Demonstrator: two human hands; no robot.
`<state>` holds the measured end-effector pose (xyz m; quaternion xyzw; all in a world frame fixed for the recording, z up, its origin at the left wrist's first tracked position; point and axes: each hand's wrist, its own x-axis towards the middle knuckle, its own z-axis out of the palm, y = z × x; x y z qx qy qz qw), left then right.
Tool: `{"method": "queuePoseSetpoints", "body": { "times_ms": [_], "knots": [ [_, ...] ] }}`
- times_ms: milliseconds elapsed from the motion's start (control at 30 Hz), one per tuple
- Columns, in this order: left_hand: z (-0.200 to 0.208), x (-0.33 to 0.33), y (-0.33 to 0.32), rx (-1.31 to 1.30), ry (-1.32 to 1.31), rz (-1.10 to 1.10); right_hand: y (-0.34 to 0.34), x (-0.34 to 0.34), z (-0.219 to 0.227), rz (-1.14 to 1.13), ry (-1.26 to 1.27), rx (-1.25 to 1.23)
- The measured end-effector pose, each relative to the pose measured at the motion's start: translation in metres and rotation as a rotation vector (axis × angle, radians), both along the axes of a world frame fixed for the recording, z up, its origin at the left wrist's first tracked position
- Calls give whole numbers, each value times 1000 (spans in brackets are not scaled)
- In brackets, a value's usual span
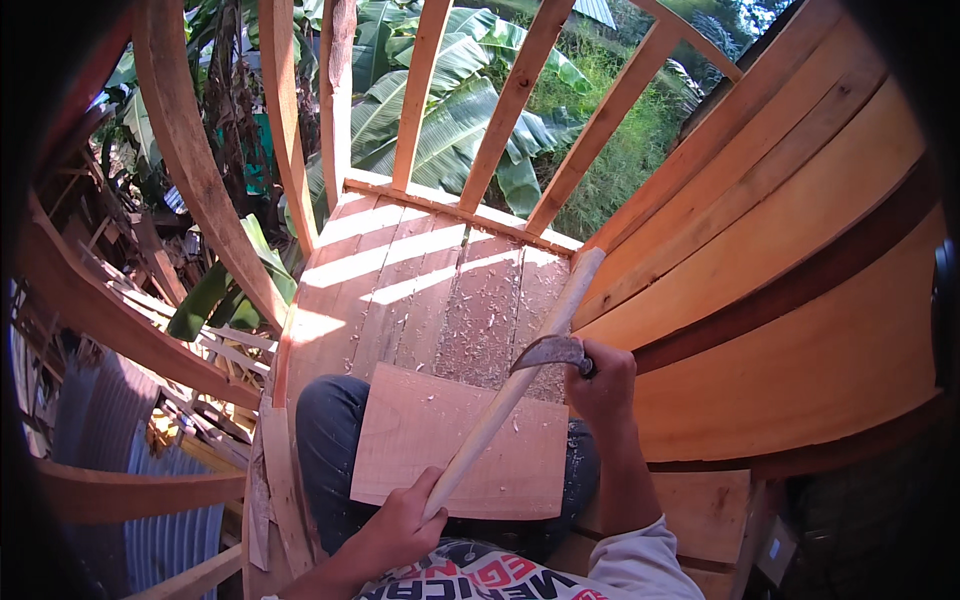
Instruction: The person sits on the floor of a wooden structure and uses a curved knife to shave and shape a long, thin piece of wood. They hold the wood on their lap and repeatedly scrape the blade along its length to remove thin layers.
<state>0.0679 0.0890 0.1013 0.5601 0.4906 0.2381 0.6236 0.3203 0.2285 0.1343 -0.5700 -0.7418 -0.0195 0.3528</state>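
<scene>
Wooden pole (500, 407) aslant over a flat board (400, 440) on the person's lap, under a curved blade

Left hand (410, 518) wrapped round the pole's lower end; right hand (605, 385) closed on the curved blade (552, 353), which lies across the pole; its far end reaches up and right above a plank floor (335, 275) strewn with pale shavings (485, 320); wooden slats (512, 95) stand beyond.

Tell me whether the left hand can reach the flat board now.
Likely yes: the left hand sits by the near edge of the flat board, apparently unobstructed, though it would probably have to release the wooden stick first.
</scene>
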Motion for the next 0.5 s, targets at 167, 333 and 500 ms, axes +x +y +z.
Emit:
{"method": "queuePoseSetpoints", "body": {
  "times_ms": [167,333,500],
  "knots": [
    [2,9,-2,-11,9,-101,19,41,17,-221,71,-117],
    [-13,6,-5,-39,-49,-118,-1,26,-6,-32,213,-128],
    [8,27,0,-134,-69,-378,11,56,-18,-200,325,-142]
  ]
}}
